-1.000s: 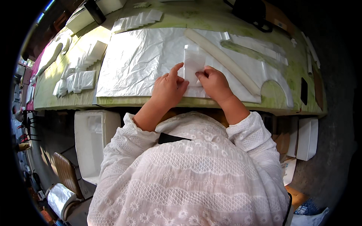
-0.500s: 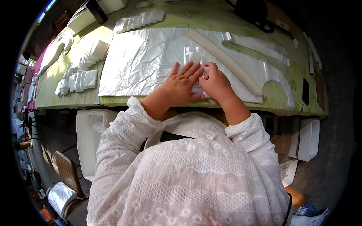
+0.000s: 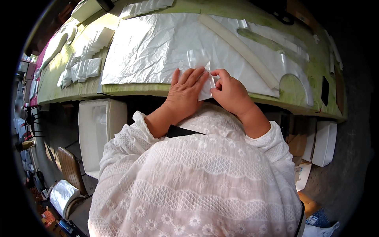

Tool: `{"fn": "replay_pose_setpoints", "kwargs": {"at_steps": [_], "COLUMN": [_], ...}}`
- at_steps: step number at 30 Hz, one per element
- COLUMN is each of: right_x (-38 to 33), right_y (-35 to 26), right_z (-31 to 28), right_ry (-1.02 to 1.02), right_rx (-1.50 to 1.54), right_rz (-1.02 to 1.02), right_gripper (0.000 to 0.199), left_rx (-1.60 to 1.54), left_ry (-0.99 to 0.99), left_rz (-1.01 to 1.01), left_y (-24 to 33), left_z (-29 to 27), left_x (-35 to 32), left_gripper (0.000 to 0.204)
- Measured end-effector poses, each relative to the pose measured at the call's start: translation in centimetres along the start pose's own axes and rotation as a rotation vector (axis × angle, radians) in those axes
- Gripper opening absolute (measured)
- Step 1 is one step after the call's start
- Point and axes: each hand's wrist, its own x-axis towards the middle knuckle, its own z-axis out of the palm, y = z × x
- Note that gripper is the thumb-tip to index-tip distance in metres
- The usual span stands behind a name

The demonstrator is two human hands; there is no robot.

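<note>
Near the front edge of the table, my left hand (image 3: pixel 184 90) lies palm down with its fingers stretched out. It presses on a small piece of clear plastic film (image 3: pixel 205 91). My right hand (image 3: pixel 233 94) is closed, thumb and forefinger pinching the film's right edge. Between the two hands the film stands up in a shiny fold, partly covered by my left fingers. Another clear piece (image 3: pixel 196 56), perhaps part of the same film, shows just beyond my left fingertips. A large crinkled white plastic sheet (image 3: pixel 152 45) spreads beneath.
A long off-white roll (image 3: pixel 239 51) lies slantwise right of my hands. Folded clear packets (image 3: pixel 87 69) sit at the left on the green tablecloth (image 3: pixel 136 89). Clear strips (image 3: pixel 294 65) curve at the right, near a dark flat object (image 3: pixel 325 91). A white foam box (image 3: pixel 94 136) stands below left.
Both hands have come nearer the table's front edge and my body. The film's edge has risen between them. My view has shifted, so the table sits higher in it.
</note>
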Motion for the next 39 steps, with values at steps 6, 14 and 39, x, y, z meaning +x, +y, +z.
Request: {"fn": "replay_pose_setpoints", "kwargs": {"at_steps": [6,14,39], "right_x": [-1.4,2.2,5.7], "right_y": [-0.1,3.2,2.1], "right_z": [-0.4,0.4,2.6], "right_ry": [-0.029,0.243,0.411], "right_rx": [0.24,-0.088,-0.421], "right_rz": [-0.025,-0.681,-0.31], "right_gripper": [0.037,0.031,0.027], "left_rx": [0.002,-0.111,0.106], "left_ry": [0.046,0.148,0.137], "left_rz": [0.005,-0.036,-0.113], "left_y": [-0.7,-1.7,-3.4], "left_z": [0.0,0.1,0.3], "left_x": [-0.5,-0.6,2.5], "left_gripper": [0.074,0.059,0.059]}}
